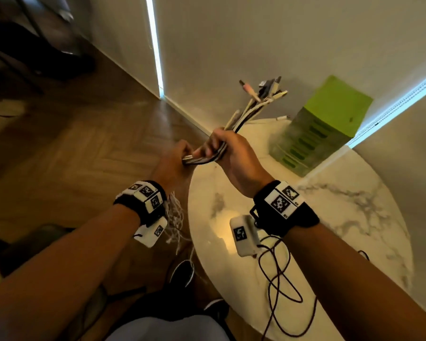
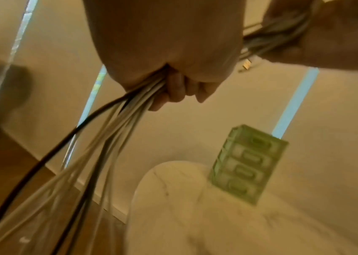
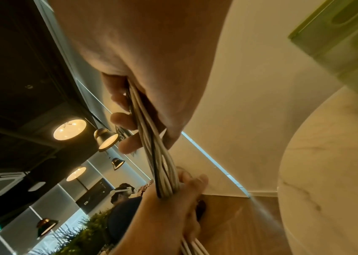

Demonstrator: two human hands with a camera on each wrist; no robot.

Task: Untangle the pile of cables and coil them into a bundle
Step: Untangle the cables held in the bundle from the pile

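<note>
— What is nearest the wearer?

— A thin dark cord point(image 1: 278, 286) looping loosely over the polished, grey-veined marble table point(image 1: 354, 217), just below the right wrist. White strands point(image 1: 175, 217) hang frayed-looking beneath the left wrist, off the table's curved edge.

— And the hands?

— Both are clenched around one bundle of cables point(image 1: 207, 158), mostly smooth white cords with a black one among them. The left hand point(image 1: 175, 161) grips the bundle at the bend, its fingers point(image 2: 173, 89) curled tight; the right hand point(image 1: 234, 156), just beside it and slightly farther out, wraps the same cords, its fingers point(image 3: 125, 119) closed over them. The hands are held above the table's near-left rim, close together, a short length of cable bridging them.

— Beyond the hands?

— The cable ends fan up and away from the right fist, tipped with metal and plastic plugs point(image 1: 266, 91). Past the right hand stands a boxy green container point(image 1: 322, 124) with slotted, translucent sides, near the plain pale wall. To the left of the left hand, herringbone wood floor point(image 1: 84, 143) lies open up to the skirting.
</note>
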